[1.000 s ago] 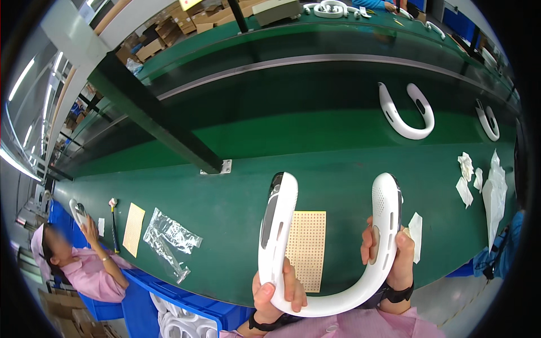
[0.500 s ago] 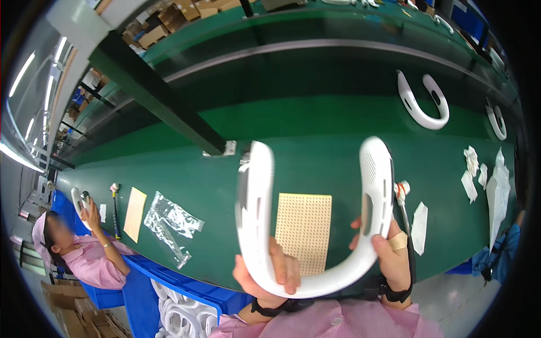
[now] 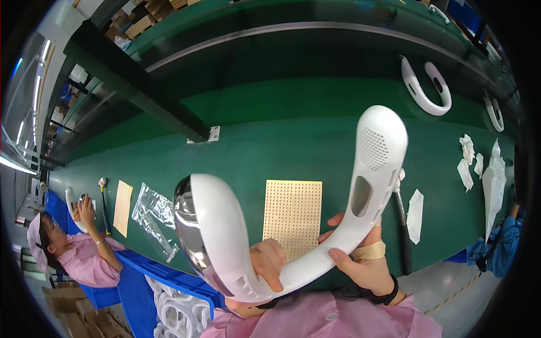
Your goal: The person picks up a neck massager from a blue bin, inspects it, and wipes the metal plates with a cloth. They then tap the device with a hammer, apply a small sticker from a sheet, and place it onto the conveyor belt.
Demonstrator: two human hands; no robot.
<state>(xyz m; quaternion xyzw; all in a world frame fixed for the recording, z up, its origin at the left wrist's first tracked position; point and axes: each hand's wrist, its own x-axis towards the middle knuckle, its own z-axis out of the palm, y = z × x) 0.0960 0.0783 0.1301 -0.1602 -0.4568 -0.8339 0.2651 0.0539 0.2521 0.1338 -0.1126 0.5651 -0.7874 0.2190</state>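
Neckband [image 3: 307,269], white and U-shaped, hangs between both hands above the table [image 3: 315,146], its two ends pointing away from the grip. The left hand [image 3: 267,259] curls its fingers over the inner side of the bend; the right hand [image 3: 363,265] pinches the other side, thumb in front and fingers behind. Its shell looks closed and whole, with vent holes, slots and a dark glossy panel in place; whether anything is stuck to it I cannot tell. Beyond the grip lies a dotted sheet [image 3: 293,211], touched by neither hand. A long-handled tool [image 3: 406,242] and a paper strip [image 3: 415,217] rest right of the grip, a clear bag [image 3: 155,217] left. Unheld white pieces [image 3: 177,310] fill a blue bin [image 3: 132,290] at lower left of the grip.
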